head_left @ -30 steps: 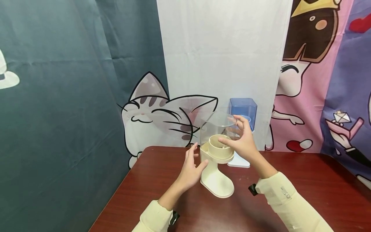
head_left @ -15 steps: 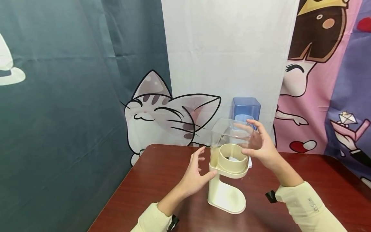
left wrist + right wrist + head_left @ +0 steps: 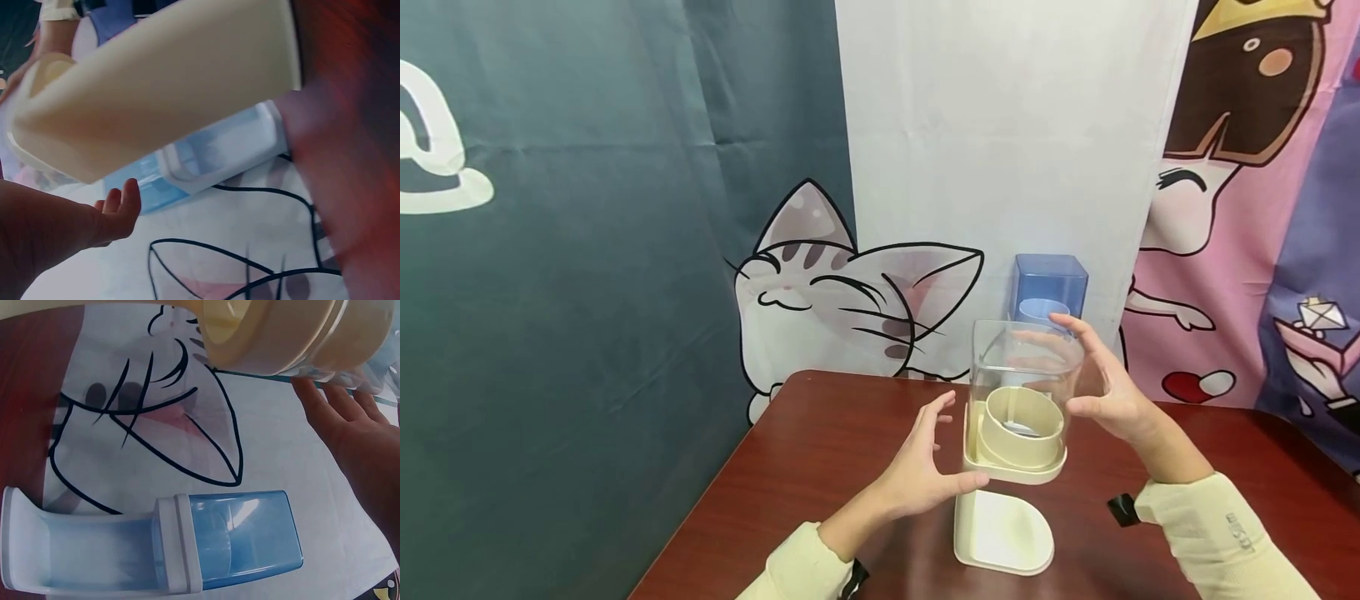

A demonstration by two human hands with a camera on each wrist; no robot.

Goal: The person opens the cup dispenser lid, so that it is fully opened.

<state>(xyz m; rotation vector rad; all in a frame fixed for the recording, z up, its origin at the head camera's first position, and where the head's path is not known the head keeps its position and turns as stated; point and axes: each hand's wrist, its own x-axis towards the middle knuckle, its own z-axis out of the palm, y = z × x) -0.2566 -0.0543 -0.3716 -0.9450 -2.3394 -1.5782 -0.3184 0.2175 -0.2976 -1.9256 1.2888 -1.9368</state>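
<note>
A cream dispenser (image 3: 1003, 533) with a see-through upper box (image 3: 1022, 354) and a round cream ring (image 3: 1022, 429) inside stands upright at the table's near middle. My left hand (image 3: 917, 475) is spread along its left side, thumb tip right at the cream ledge; in the left wrist view the fingers lie below the cream column (image 3: 169, 87). On the other side my right hand (image 3: 1116, 400) spans the see-through box with spread fingers. Some of those fingers show through the wall, and in the right wrist view the fingertips (image 3: 303, 384) meet the box's edge.
A second dispenser, with a blue box (image 3: 1051, 283) and a white stand (image 3: 100, 550), stands behind the cream one. The red-brown table (image 3: 820, 458) reaches back to a cloth backdrop (image 3: 895, 317) with a cartoon cat.
The cream dispenser has come nearer and to the right in the head view. My left hand has moved along with it, while my right hand has shifted farther right, its thumb leaving the ring.
</note>
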